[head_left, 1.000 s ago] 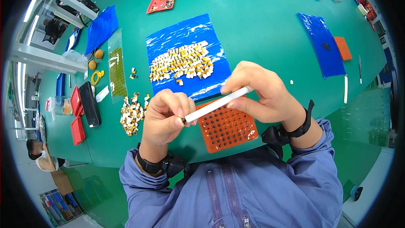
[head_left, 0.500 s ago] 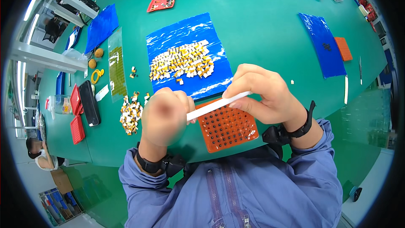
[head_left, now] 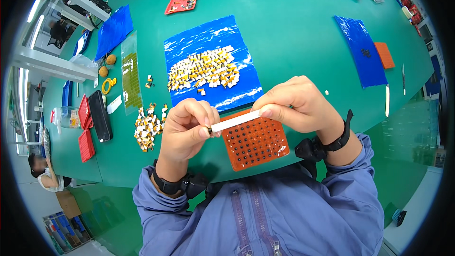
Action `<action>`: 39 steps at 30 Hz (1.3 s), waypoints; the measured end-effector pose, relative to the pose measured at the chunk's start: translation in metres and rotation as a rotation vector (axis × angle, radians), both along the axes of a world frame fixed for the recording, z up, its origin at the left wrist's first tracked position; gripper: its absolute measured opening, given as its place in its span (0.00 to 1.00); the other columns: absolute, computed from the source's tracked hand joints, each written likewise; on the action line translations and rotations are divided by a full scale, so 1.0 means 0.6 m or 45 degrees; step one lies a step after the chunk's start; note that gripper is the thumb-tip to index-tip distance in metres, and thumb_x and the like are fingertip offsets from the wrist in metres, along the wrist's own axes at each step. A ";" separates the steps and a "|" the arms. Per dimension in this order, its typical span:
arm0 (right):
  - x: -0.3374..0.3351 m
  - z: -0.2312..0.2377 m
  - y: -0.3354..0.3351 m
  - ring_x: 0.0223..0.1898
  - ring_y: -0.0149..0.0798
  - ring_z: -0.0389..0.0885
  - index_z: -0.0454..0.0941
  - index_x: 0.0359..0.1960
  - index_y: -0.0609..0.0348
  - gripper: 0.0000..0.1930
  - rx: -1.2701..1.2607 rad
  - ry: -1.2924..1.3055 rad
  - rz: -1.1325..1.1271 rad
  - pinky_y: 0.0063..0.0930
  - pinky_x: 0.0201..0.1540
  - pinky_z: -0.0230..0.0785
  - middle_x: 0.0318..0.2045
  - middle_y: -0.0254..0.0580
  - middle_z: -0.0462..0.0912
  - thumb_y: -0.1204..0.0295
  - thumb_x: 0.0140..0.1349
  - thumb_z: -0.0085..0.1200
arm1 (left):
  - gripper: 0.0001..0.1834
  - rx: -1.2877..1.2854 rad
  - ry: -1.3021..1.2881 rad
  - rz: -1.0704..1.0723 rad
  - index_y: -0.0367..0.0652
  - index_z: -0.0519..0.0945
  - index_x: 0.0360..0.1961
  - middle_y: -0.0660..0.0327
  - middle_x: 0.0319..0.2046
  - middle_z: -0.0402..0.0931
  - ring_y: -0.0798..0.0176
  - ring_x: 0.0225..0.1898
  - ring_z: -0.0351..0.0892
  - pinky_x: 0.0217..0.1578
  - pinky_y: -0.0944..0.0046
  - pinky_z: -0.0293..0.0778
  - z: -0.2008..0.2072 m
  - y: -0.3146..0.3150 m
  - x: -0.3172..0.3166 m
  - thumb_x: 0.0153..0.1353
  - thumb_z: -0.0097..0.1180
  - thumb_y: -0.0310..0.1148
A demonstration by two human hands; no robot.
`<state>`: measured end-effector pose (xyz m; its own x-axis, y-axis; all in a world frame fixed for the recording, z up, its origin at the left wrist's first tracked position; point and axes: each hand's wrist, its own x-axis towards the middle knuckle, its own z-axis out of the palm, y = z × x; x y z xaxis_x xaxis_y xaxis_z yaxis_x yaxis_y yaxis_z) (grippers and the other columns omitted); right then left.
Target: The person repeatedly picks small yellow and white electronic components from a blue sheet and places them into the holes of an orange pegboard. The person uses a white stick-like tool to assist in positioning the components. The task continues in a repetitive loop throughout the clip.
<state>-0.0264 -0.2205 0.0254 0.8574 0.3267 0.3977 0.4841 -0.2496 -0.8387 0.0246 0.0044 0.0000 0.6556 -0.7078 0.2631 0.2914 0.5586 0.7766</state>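
My right hand (head_left: pixel 299 104) is closed around one end of a flat white strip (head_left: pixel 235 120), thumb and fingers pinching it. At the strip's other end, my left hand (head_left: pixel 185 128) pinches a tiny dark and gold piece (head_left: pixel 209 130) between thumb and forefinger, against or right beside the strip tip. Its exact kind is too small to tell. Below the strip lies an orange perforated tray (head_left: pixel 258 144) with rows of small black round parts in its holes. Beyond my hands, many small white and amber tab-like pieces (head_left: pixel 204 68) cover a blue sheet (head_left: pixel 199 33).
A loose heap of similar pieces (head_left: pixel 148 128) lies left of my left hand. Further left are a black case (head_left: pixel 100 116), red trays (head_left: pixel 86 145) and yellow tape (head_left: pixel 108 85). A red tray (head_left: pixel 182 1) sits far off; another blue sheet (head_left: pixel 362 50) lies right.
My left hand has turned, so its thumb, fingertips and the tiny piece now show. The fingers of my right hand have shifted along the strip and cover its right end.
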 end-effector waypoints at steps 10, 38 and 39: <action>-0.006 0.001 0.014 0.16 0.27 0.71 0.76 0.28 0.59 0.05 0.150 -0.011 -0.232 0.19 0.18 0.60 0.17 0.35 0.75 0.75 0.49 0.57 | 0.03 0.110 -0.030 0.382 0.39 0.68 0.30 0.62 0.26 0.69 0.69 0.29 0.69 0.32 0.71 0.67 0.001 -0.005 0.001 0.55 0.49 0.21; -0.007 0.010 0.028 0.15 0.26 0.68 0.73 0.21 0.61 0.10 0.211 -0.352 -0.274 0.18 0.17 0.58 0.16 0.34 0.73 0.77 0.41 0.64 | 0.07 1.838 -1.401 0.733 0.38 0.78 0.26 0.56 0.26 0.75 0.57 0.31 0.74 0.31 0.63 0.68 0.023 0.128 0.072 0.43 0.59 0.25; -0.008 0.009 0.030 0.14 0.25 0.66 0.72 0.20 0.59 0.11 0.250 -0.329 -0.306 0.17 0.16 0.58 0.15 0.32 0.71 0.75 0.41 0.65 | 0.07 1.767 -1.416 0.759 0.38 0.78 0.26 0.56 0.26 0.74 0.57 0.31 0.74 0.31 0.63 0.68 0.018 0.109 0.072 0.43 0.60 0.26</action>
<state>-0.0313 -0.2025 0.0307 0.7638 0.0257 0.6450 0.6326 -0.2285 -0.7400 0.0679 0.0697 0.0110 0.8197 -0.5364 0.2009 -0.5699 -0.7287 0.3798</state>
